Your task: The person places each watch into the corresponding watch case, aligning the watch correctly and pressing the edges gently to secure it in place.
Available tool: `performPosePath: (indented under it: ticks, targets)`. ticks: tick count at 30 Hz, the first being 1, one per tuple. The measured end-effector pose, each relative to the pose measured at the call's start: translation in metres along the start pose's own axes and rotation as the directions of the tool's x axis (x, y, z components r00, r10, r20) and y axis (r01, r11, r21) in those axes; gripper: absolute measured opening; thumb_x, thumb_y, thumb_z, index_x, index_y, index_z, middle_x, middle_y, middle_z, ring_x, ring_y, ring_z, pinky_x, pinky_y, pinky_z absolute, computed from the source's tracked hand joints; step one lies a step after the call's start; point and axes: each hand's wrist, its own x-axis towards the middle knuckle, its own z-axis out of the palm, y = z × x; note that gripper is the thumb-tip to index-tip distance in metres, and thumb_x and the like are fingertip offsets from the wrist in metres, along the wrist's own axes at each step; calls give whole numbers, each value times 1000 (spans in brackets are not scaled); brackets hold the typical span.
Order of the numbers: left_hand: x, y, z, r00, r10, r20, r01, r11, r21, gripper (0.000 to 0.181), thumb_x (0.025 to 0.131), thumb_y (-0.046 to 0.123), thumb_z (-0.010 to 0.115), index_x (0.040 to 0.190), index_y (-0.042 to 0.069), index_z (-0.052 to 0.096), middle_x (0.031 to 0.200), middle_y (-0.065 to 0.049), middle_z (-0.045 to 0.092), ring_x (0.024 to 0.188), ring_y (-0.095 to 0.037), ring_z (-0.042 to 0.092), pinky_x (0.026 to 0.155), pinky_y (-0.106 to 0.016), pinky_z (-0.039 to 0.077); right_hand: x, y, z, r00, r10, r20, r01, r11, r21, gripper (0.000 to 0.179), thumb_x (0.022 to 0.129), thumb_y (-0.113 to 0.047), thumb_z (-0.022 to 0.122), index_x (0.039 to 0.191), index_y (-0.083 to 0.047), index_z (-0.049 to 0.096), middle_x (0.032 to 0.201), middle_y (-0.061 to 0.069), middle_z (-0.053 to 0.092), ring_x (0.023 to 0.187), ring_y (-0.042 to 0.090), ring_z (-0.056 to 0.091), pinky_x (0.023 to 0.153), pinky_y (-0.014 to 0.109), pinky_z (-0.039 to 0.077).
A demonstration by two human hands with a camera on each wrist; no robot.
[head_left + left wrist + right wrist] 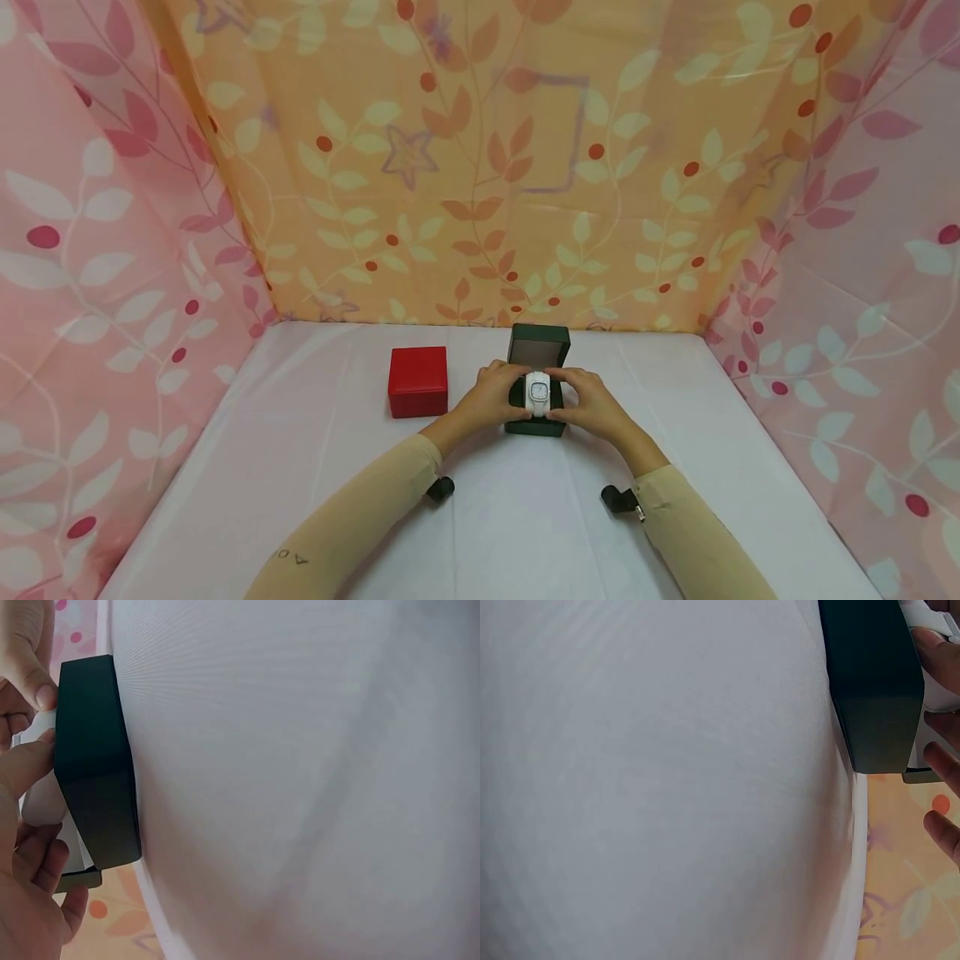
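Note:
A white wristwatch with a squarish dial sits upright in a dark green watch box, whose lid stands raised at the back. From its left side my left hand pinches the watch between thumb and fingers. My right hand pinches it likewise from the right. In the left wrist view, a thumb and fingers close round a white rounded part at the box's opening; the dial is hidden there. The right wrist view shows the right fingertips by the rim of the green box.
A closed red box stands on the white tablecloth, left of the green box. Floral curtains rise behind the table and along both sides. Small black wrist cameras hang at both forearms.

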Motion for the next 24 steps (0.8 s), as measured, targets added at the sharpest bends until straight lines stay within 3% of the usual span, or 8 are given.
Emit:
performPosePath:
  ticks: [11, 24]
  targets:
    - [1, 1, 1, 1000, -19, 14, 19, 1000, -15, 71, 80, 37, 88, 141, 15, 59, 134, 3, 66, 123, -17, 49, 101, -40, 37, 2, 2, 0, 999, 27, 40, -27, 1000, 10, 73, 81, -29, 89, 146, -20, 56, 147, 7, 58, 139, 39, 46, 113, 66, 33]
    - [2, 3, -1, 999, -40, 36, 40, 999, -1, 74, 80, 39, 88, 143, 15, 58, 135, 2, 65, 122, -17, 49, 100, -39, 36, 5, 3, 1, 999, 24, 34, -24, 1000, -17, 71, 80, -31, 89, 143, -19, 59, 144, 9, 60, 137, 40, 47, 112, 66, 34]
